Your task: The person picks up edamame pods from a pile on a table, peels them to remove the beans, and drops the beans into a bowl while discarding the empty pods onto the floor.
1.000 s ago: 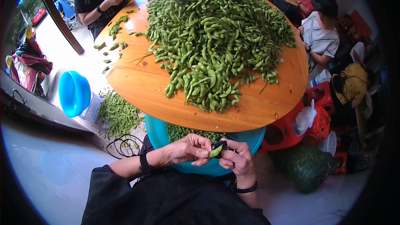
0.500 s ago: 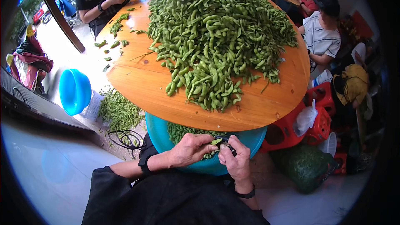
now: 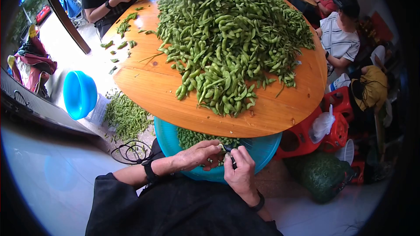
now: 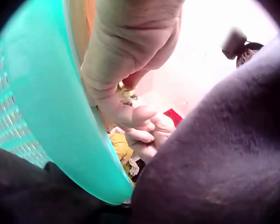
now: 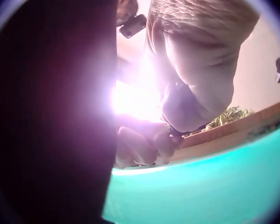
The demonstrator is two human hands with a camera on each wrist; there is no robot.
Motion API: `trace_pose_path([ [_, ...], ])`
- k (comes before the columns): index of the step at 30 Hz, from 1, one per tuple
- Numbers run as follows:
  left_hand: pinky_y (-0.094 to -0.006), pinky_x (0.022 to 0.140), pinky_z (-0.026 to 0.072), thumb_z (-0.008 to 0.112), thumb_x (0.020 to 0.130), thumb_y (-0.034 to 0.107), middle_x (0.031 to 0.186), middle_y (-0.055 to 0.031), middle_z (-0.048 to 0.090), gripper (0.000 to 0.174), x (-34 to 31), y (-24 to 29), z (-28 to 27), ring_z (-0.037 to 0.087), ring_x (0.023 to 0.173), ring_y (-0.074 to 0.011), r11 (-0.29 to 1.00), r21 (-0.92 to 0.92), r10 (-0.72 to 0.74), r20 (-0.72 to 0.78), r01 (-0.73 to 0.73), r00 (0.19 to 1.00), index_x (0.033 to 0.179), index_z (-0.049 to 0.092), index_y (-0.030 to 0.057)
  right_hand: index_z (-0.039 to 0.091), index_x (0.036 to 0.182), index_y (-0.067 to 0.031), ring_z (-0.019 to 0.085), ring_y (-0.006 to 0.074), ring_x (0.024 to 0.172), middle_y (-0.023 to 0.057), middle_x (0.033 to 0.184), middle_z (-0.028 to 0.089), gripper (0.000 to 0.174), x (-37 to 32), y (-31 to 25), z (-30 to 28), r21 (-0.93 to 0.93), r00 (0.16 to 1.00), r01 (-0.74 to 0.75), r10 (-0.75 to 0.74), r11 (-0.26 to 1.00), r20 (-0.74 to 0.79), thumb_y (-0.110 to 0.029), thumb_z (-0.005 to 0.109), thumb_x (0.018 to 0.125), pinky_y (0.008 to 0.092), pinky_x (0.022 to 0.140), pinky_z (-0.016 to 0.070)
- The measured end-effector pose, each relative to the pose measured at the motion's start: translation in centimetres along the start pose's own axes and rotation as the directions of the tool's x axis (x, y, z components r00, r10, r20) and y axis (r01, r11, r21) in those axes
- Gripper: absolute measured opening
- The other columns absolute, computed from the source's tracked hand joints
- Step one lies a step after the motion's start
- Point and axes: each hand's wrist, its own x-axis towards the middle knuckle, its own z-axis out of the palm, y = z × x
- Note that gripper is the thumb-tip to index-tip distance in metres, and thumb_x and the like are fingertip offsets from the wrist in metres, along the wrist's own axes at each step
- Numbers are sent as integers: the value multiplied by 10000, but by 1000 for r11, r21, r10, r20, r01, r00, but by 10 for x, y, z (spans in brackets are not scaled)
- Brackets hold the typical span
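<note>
Above the turquoise basin (image 3: 264, 153), my two hands meet fingertip to fingertip. My left hand (image 3: 197, 155) pinches a green bean pod (image 3: 221, 147) between thumb and fingers; only a pale bit of it shows. In my right hand (image 3: 240, 172) is a small black tool (image 3: 227, 148), gripped with curled fingers right at the pod; its exact kind is hidden by the fingers. Small green beans (image 3: 188, 139) lie in the basin below. On the wooden table (image 3: 148, 100) in front rises a big heap of green soybean pods (image 3: 232, 39).
Pods (image 3: 127, 116) litter the floor at left, beside a blue basin (image 3: 79, 95) on a white basket. Red stools (image 3: 295, 137) with a white plastic bag (image 3: 322, 126) and a full green sack (image 3: 321, 177) stand at right. Other people sit around the tables.
The pod, at first plainly visible in the left fingers, is now mostly hidden. The right hand has turned and shifted left and down with the black tool, while the left fingers have spread slightly.
</note>
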Motion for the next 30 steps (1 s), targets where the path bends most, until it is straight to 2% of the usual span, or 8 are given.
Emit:
trace_pose_path([
  [5, -263, 540, 309, 383, 972, 110, 710, 18, 359, 170, 8, -17, 5, 357, 620, -103, 976, -215, 15, -124, -41, 992, 1101, 482, 62, 556, 867, 27, 547, 366, 687, 165, 798, 478, 71, -2, 0, 7, -29, 999, 38, -38, 999, -5, 42, 604, 817, 428, 593, 439],
  [16, -240, 543, 317, 396, 904, 37, 686, 24, 432, 288, 16, -16, 5, 340, 582, -81, 991, -135, 0, -110, -15, 994, 1123, 582, 11, 558, 863, 23, 554, 363, 685, 156, 794, 496, 69, 2, 14, -12, 26, 998, -54, 53, 998, 17, 32, 601, 810, 420, 585, 443],
  [19, -268, 570, 396, 447, 903, 45, 706, -11, 514, 314, 20, -16, 5, 422, 583, -115, 999, -39, 28, -74, -30, 997, 1183, 584, 8, 530, 795, 28, 540, 276, 616, 129, 738, 471, 75, -2, 28, -26, 176, 976, -217, 215, 960, 29, 34, 603, 810, 354, 555, 421],
  [21, -299, 588, 449, 477, 901, 51, 716, -45, 568, 327, 22, -11, 3, 489, 582, -147, 996, 86, 29, -112, -19, 993, 1206, 585, 12, 526, 794, 24, 512, 87, 551, 32, 715, 468, 89, -6, 32, -49, 330, 936, -315, 348, 890, -45, 31, 581, 863, 265, 481, 391],
  [23, -391, 665, 517, 529, 891, 71, 808, -143, 649, 350, 25, -3, -9, 628, 695, -264, 507, 830, 190, 156, -233, 969, 1235, 583, 32, 520, 817, 11, 478, 48, 551, -3, 704, 450, 79, -12, 41, -82, 304, 889, -372, 431, 877, -154, 35, 560, 881, 241, 470, 375],
  [25, -455, 736, 525, 535, 872, 66, 839, -202, 645, 342, 30, -1, -8, 657, 851, -360, 343, 922, 59, 166, -176, 984, 1207, 600, 59, 530, 856, 30, 486, 101, 560, 38, 742, 462, 32, -24, 58, -114, 204, 857, -388, 433, 899, -278, 29, 554, 877, 264, 491, 381],
  [27, -461, 780, 524, 539, 842, 42, 898, -190, 638, 318, 40, -10, -8, 636, 924, -389, 57, 971, -66, 237, -234, 969, 1152, 612, 36, 541, 905, 52, 557, 272, 642, 141, 790, 508, 59, -27, 55, -139, -328, 886, -415, 297, 848, -355, 22, 560, 858, 356, 579, 436],
  [30, -469, 843, 511, 556, 803, 30, 1020, -213, 596, 307, 65, -23, -11, 619, 1007, -389, 31, 940, -16, 342, -341, 940, 1104, 604, -3, 557, 967, 67, 558, 415, 779, 224, 840, 526, 132, -35, 63, -148, -436, 881, -419, 239, 796, -409, 17, 560, 845, 438, 688, 444],
])
